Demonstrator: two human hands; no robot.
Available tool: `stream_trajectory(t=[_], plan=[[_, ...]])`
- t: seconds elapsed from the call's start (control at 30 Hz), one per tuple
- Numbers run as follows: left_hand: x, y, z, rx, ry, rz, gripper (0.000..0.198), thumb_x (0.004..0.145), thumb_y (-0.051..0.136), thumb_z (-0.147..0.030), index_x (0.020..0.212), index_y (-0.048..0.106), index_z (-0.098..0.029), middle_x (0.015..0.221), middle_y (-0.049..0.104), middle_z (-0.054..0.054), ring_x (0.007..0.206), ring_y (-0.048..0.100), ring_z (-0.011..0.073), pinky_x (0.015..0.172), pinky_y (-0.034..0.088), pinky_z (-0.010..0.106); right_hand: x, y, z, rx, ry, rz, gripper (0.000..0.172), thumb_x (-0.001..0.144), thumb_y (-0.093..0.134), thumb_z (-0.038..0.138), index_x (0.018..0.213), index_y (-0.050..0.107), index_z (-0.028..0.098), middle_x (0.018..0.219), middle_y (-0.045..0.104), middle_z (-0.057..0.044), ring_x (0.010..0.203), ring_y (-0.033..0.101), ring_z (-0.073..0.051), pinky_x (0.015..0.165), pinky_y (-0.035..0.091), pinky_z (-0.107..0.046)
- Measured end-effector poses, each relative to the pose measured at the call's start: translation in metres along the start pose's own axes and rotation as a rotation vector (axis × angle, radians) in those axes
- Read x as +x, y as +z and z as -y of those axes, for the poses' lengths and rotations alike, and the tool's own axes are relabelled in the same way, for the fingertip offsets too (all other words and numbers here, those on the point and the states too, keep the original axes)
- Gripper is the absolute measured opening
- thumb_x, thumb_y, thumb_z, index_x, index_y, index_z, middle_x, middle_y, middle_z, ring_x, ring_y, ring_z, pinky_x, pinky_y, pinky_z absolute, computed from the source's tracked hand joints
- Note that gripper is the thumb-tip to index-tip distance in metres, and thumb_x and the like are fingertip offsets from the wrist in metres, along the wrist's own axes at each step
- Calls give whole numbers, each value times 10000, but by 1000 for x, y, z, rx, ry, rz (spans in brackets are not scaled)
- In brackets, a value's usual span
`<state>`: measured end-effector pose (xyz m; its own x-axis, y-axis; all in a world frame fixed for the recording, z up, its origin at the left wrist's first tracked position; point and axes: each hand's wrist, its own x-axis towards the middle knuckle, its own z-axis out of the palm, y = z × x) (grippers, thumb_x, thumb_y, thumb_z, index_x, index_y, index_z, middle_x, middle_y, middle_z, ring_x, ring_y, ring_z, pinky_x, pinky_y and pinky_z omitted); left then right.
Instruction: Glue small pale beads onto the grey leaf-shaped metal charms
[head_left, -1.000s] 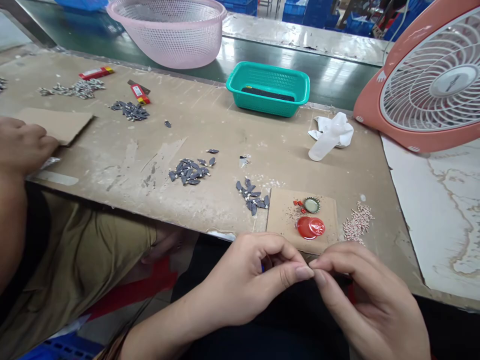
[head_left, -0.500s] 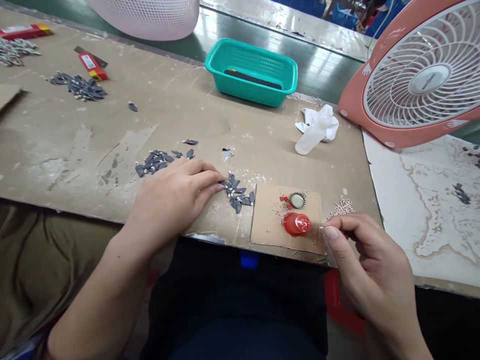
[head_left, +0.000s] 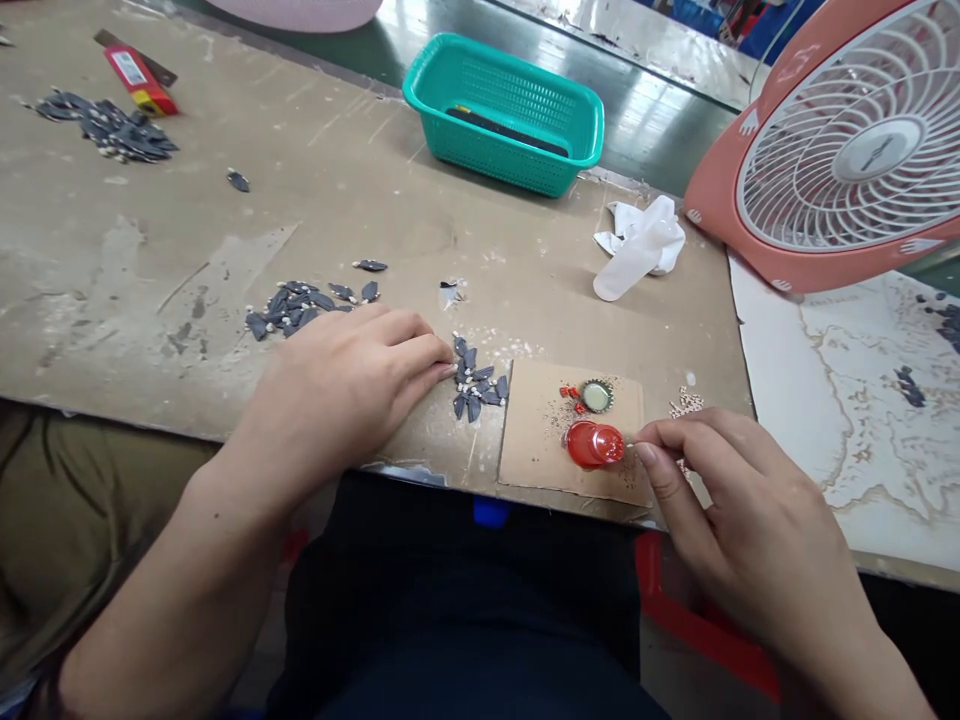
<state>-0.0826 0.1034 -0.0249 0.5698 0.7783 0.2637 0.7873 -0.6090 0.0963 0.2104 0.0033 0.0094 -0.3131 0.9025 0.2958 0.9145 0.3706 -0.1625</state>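
Observation:
My right hand (head_left: pixel 739 500) pinches a tiny pale bead-like piece (head_left: pixel 631 446) between thumb and forefinger, right beside the rim of a small red cup (head_left: pixel 592 444). The cup lies on a square of cardboard (head_left: pixel 529 440) with a bottle cap (head_left: pixel 597 396) and red crumbs (head_left: pixel 576 398). My left hand (head_left: pixel 360 375) rests on the table with thumb and fingers pressed together, at the edge of a small heap of dark grey leaf-shaped pieces (head_left: pixel 476 385) with pale tips. What its fingertips hold, if anything, is hidden. More dark pieces (head_left: pixel 289 303) lie behind this hand.
Small pale pieces (head_left: pixel 685 402) are scattered behind my right hand. Farther back stand a green basket (head_left: pixel 502 150), a translucent bottle (head_left: pixel 630 260) on white crumpled paper and a pink fan (head_left: pixel 709 215). A red box (head_left: pixel 139 75) and another dark heap (head_left: pixel 112 128) are at left.
My right hand has moved left with the pale piece, up to the red cup's rim. My left fingertips stay by the dark heap. The view has shifted slightly.

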Motion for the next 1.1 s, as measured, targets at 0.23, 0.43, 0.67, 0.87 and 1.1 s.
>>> stream_trajectory(t=[0.23, 0.43, 0.67, 0.87, 1.1], plan=[[-4, 8, 2, 20, -5, -92, 314, 1069, 463, -312, 988, 731, -170, 944, 720, 92, 888, 654, 275, 801, 491, 372, 6, -4, -1, -118, -43, 54, 189, 1054, 503, 285, 957, 634, 188, 916, 618, -46, 828, 578, -190, 753, 431, -309], [-11, 7, -1, -160, -38, -215, 224, 1034, 556, -212, 1104, 744, -112, 978, 723, 104, 947, 648, 252, 903, 506, 343, 10, -6, -1, -167, -99, 78, 197, 1052, 498, 276, 943, 633, 183, 901, 607, -50, 793, 566, -197, 790, 435, -326], [-17, 4, -5, -380, -57, -235, 266, 1034, 504, -143, 1157, 739, -121, 951, 679, 77, 926, 636, 212, 888, 504, 325, 12, -8, 0, -201, -125, 89, 180, 1040, 511, 262, 927, 625, 181, 871, 597, -46, 779, 564, -205, 769, 429, -332], [-18, 7, -5, -494, -46, -248, 192, 1022, 533, -139, 1084, 714, -144, 967, 713, 53, 931, 653, 177, 877, 501, 281, 12, -9, 1, -210, -130, 99, 183, 1037, 512, 273, 926, 625, 181, 874, 601, -49, 784, 568, -206, 747, 428, -326], [-19, 4, -10, -592, -61, -247, 109, 1003, 600, -168, 1066, 685, -192, 970, 736, 20, 920, 682, 162, 870, 519, 273, 13, -8, 3, -218, -117, 111, 182, 1035, 511, 278, 926, 623, 183, 879, 608, -56, 768, 566, -209, 718, 422, -337]])
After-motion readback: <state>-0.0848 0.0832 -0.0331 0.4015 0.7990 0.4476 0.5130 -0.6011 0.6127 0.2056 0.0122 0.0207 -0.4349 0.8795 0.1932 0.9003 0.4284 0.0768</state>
